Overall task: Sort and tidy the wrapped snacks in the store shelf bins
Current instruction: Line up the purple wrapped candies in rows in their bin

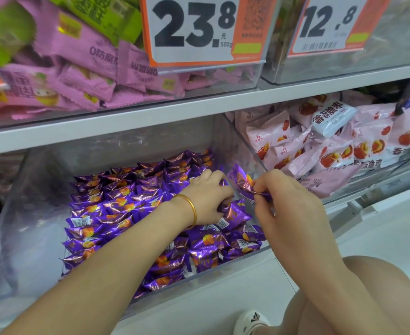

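A clear plastic bin [37,213] on the lower shelf holds several purple foil-wrapped snacks [117,204], lined in rows at its left and looser at its right. My left hand [206,197], with a gold bangle on the wrist, reaches into the bin's right side, its fingers curled down among the purple packets; what they hold is hidden. My right hand [286,201] pinches one purple snack [241,183] by its crimped end and holds it up above the bin's right wall.
To the right stands a bin of pale pink snack packets [332,146]. The shelf above carries a bin of pink-purple packets [83,76] and price tags 23.8 [194,27] and 12.8 [327,20]. My knee [368,298] and shoe [250,321] are at bottom right.
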Demonstrator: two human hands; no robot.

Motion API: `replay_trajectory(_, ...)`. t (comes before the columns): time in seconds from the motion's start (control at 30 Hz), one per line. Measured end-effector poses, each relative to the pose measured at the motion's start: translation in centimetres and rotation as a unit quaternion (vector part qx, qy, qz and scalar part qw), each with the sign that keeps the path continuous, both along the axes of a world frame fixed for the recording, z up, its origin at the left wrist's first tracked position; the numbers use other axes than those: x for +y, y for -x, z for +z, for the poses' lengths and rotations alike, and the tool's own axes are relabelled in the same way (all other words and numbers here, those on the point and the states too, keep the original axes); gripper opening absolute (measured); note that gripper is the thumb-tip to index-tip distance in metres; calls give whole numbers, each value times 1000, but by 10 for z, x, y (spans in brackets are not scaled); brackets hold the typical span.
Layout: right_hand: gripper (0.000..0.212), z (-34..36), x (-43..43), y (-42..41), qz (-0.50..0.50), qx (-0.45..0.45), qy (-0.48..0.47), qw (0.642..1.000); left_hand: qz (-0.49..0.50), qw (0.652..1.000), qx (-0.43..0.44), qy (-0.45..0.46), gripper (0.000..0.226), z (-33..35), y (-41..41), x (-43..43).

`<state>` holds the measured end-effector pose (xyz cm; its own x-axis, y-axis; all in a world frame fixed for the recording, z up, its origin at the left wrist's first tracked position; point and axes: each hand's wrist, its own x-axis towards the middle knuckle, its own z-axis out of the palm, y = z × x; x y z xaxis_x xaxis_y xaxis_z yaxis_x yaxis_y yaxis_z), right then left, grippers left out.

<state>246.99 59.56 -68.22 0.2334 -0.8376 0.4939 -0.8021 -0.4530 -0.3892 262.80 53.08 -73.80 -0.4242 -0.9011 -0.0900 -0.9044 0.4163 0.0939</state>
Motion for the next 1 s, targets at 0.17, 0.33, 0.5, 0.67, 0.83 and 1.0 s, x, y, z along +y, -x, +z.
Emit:
replay_trajectory(0.17, 21, -1, 0, -1, -3, -1, 9, 1000, 21, 1000, 20, -7, 26, 4, 2, 0)
replay_trajectory(0.33, 20, -2, 0, -1, -7, 0, 5, 1000, 47, 998, -41, 32, 34, -3, 9, -1)
replay_trajectory(0.5, 20, -2, 0, -2, -6, 4, 2, 1000, 33, 999, 23, 25, 39, -2, -2, 1)
replay_trajectory(0.67, 22, -2, -1, -2, -11, 3, 3, 1000, 70, 997, 12, 7, 23, 2, 1, 3)
replay_trajectory(0.83, 23, -2, 1, -3, -16, 15, 6, 1000, 114, 991, -48, 44, 36, -3, 9, -1)
replay_trajectory(1.0, 29, -2, 1, -7, -21, 41, 3, 999, 112, 992, -28, 58, 45, -3, 4, 1)
